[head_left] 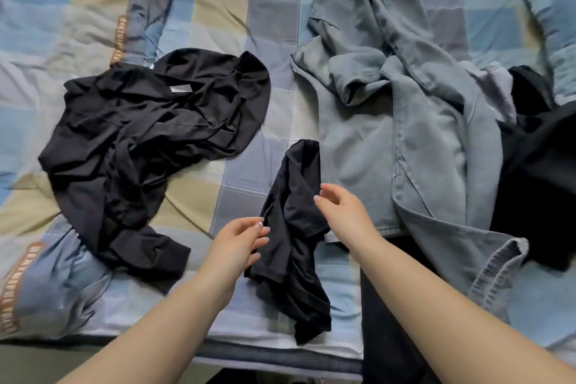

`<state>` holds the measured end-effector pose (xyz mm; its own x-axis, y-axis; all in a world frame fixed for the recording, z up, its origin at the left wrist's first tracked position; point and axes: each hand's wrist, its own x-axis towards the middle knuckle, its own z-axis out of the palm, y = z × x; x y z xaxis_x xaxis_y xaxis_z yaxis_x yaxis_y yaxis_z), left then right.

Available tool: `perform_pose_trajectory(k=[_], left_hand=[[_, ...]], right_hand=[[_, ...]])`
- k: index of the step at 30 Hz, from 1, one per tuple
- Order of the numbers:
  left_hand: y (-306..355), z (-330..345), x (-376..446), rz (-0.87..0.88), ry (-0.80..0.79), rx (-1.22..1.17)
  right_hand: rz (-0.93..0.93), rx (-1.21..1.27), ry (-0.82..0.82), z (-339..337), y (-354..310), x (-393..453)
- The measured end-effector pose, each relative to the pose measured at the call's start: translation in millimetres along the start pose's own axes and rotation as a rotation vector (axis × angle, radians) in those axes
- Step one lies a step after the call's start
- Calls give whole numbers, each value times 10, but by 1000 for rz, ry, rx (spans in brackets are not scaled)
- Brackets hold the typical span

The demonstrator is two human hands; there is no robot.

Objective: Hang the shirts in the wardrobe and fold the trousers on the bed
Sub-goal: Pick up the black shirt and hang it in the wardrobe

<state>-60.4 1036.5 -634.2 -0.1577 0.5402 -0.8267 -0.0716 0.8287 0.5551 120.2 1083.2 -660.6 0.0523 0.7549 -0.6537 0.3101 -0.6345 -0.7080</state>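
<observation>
A small black garment (293,237) lies crumpled on the bed near its front edge, between my two hands. My left hand (238,245) is at its left edge, fingers loosely spread, fingertips just touching the cloth. At the garment's upper right edge is my right hand (341,210), thumb and fingers apart, holding nothing. A larger black shirt (146,140) lies bunched to the left. Grey-blue jeans (405,121) sprawl on the right, one hem hanging over the bed's edge.
The bed wears a checked blue, grey and beige cover (237,15). Another black garment (539,165) lies at the far right, partly under the jeans. A pillow (554,22) sits at the back right. The bed's front edge (268,355) runs just below my forearms.
</observation>
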Motion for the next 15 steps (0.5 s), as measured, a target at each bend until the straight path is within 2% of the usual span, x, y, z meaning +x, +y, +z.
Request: perform_pose_trajectory(k=[6,10,13,15], left_hand=[[-339,177,600,86,60,114],[-390,254,875,95,-68,98],[-391,318,918,52,-207,16],[-383,329,872,33,-218,1]], right_hand=[[-25,-110,43,374,635,453],[-33,-154,124,509,817,592],[8,-69,99,552,807,576],[7,-29,86,578,757,472]])
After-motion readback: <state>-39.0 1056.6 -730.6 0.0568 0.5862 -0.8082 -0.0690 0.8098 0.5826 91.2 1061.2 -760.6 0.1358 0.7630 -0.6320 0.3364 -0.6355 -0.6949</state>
